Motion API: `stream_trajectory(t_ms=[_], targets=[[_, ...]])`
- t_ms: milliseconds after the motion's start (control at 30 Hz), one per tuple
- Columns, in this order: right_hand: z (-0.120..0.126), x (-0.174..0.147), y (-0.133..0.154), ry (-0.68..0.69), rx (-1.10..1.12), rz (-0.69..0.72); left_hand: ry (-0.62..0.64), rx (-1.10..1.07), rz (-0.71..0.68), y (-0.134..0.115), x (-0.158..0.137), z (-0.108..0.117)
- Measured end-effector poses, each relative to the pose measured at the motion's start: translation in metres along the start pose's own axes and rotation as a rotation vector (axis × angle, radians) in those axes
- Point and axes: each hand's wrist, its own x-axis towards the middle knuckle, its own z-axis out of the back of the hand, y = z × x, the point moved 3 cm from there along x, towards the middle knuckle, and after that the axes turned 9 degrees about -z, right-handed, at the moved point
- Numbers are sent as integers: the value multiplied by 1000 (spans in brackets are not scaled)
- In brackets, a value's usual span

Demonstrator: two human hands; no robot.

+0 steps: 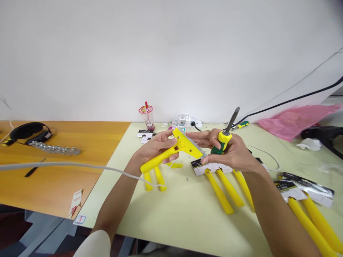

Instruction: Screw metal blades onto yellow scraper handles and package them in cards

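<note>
My left hand is closed around the neck of a yellow scraper, whose handle points down to the left. A metal blade runs along the scraper's right edge, and two screws show on its head. My right hand grips a screwdriver with a green and yellow handle, its tip pointing up and away from the scraper. The thumb and fingers of that same hand also touch the blade edge. Below lie two yellow handles and a loose yellow plate on the table.
Packaged scrapers with cards lie at the right, more yellow handles nearer me. A drink cup stands by the wall, beside a power strip. A second screwdriver and pink bag lie behind. A pale cable crosses the left foreground.
</note>
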Motion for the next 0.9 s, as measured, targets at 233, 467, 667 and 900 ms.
stream_trajectory(t_ms=[233, 467, 667, 900], targets=[[-4, 0, -1, 18, -20, -67, -17, 33, 0, -2, -9, -1], [-2, 1, -2, 18, -31, -58, 0, 39, -1, 3, -10, 0], [2, 2, -7, 8, -41, -65, -32, 45, 15, 2, -10, -2], [6, 8, -16, -99, -4, -74, -117, 72, -36, -1, -7, 0]])
